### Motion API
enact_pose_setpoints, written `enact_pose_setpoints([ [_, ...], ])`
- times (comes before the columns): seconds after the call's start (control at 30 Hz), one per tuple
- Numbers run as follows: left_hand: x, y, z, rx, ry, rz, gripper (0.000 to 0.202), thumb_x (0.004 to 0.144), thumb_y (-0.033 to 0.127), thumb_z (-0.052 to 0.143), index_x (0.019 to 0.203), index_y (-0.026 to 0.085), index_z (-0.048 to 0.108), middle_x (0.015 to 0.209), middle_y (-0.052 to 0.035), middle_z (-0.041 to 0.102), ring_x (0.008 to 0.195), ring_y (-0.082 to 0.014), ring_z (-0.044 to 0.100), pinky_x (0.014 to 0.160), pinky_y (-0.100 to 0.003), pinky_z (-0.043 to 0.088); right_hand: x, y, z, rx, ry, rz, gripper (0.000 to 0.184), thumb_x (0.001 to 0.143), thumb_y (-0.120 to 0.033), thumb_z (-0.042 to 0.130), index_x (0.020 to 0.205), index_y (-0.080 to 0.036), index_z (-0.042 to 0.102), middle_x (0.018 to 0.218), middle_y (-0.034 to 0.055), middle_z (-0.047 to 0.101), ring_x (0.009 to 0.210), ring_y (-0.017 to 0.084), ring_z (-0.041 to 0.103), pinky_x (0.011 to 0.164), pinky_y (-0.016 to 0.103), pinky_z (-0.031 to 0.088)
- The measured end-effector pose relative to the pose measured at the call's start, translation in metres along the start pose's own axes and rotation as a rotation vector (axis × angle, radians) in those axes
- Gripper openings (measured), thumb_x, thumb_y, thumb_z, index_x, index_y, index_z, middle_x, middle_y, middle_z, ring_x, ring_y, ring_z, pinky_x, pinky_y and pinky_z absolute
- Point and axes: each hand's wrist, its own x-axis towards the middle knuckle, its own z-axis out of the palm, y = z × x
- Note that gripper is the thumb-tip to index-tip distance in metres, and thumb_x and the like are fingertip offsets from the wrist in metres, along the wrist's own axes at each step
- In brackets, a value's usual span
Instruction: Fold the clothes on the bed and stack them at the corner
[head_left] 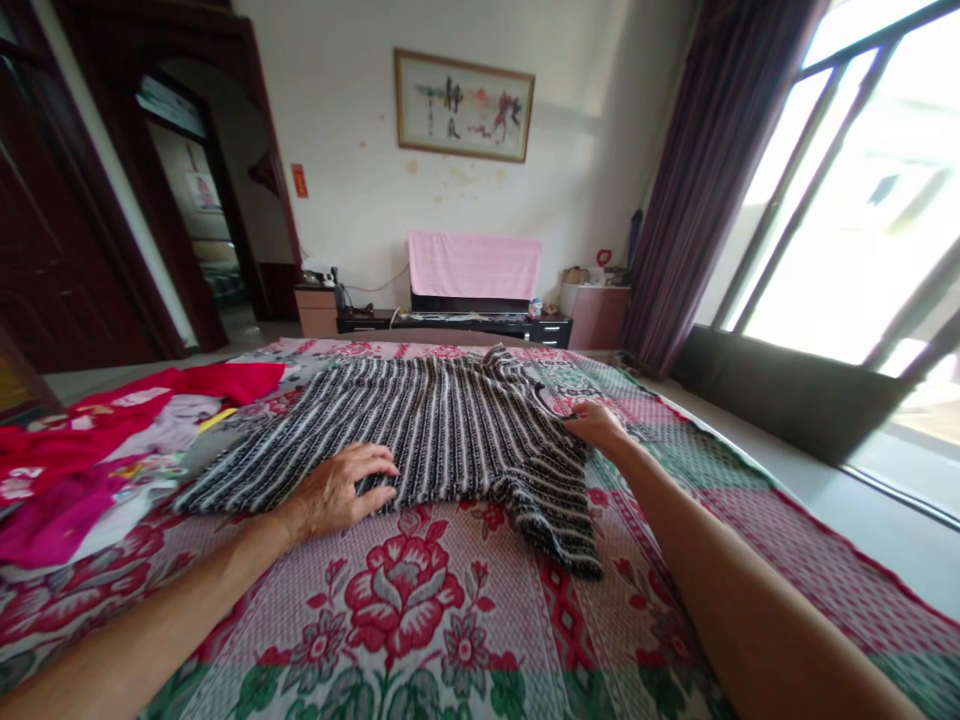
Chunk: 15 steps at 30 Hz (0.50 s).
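Observation:
A black-and-white striped knit top (420,420) lies spread out sideways, its neckline toward the right and its hem toward the left. One short sleeve points toward me; the other, at the far side, looks bunched. My left hand (341,488) rests on the near edge of the top, fingers loosely bent and thumb apart. At the neckline, my right hand (598,425) has its fingers closed on the edge of the fabric. Its fingertips are partly hidden.
The top lies on a flowered bedspread (405,590). Left of it is a pile of red, magenta and pale clothes (112,440). Beyond the bed stand a low black cabinet (457,328) and a pink cloth (475,265). A window and purple curtain (720,150) are at right.

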Motion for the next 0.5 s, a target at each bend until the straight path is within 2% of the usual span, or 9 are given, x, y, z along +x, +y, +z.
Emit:
enact_pose_setpoints([
  [0.07,0.0,0.001,0.0,0.003,-0.008,0.001,0.022,0.082,0.035,0.058,0.097,0.023,0.069,0.112,-0.0057,0.066,0.104,-0.0203,0.06,0.095,-0.036,0.046,0.0,-0.009,-0.002,-0.085,0.013,0.002,0.043,0.069,-0.03,0.061,0.109,-0.017,0.068,0.097,0.0073,0.071,0.087,0.02,0.064,0.072,0.024,0.047],
  [0.13,0.001,0.002,0.0,0.005,-0.011,-0.004,0.022,0.082,0.034,0.059,0.097,0.022,0.069,0.111,-0.0062,0.066,0.104,-0.0205,0.06,0.095,-0.037,0.046,0.002,-0.018,-0.002,-0.137,0.025,-0.014,0.04,0.076,-0.032,0.055,0.11,-0.018,0.069,0.101,0.0075,0.071,0.093,0.02,0.064,0.074,0.023,0.046],
  [0.27,0.002,0.003,0.0,0.002,-0.012,-0.011,0.02,0.082,0.034,0.058,0.095,0.022,0.068,0.111,-0.0063,0.066,0.103,-0.0204,0.059,0.095,-0.037,0.045,0.014,-0.026,0.006,-0.236,-0.07,-0.062,0.03,0.08,-0.031,0.051,0.096,-0.02,0.073,0.089,0.0054,0.073,0.085,0.019,0.065,0.068,0.022,0.044],
  [0.37,0.002,0.005,-0.001,0.003,-0.029,-0.018,0.021,0.083,0.033,0.058,0.097,0.021,0.068,0.112,-0.0067,0.065,0.106,-0.0207,0.058,0.096,-0.038,0.044,0.025,-0.03,0.015,-0.287,-0.126,-0.027,0.032,0.08,-0.035,0.05,0.089,-0.016,0.074,0.08,0.009,0.071,0.079,0.02,0.065,0.065,0.024,0.045],
  [0.5,0.002,0.007,-0.003,0.0,-0.045,-0.031,0.021,0.083,0.033,0.057,0.097,0.02,0.068,0.112,-0.0077,0.065,0.106,-0.0213,0.059,0.097,-0.04,0.044,0.032,-0.042,0.026,-0.349,-0.145,0.061,0.035,0.077,-0.036,0.054,0.094,-0.011,0.073,0.09,0.0169,0.071,0.086,0.026,0.066,0.067,0.03,0.049],
])
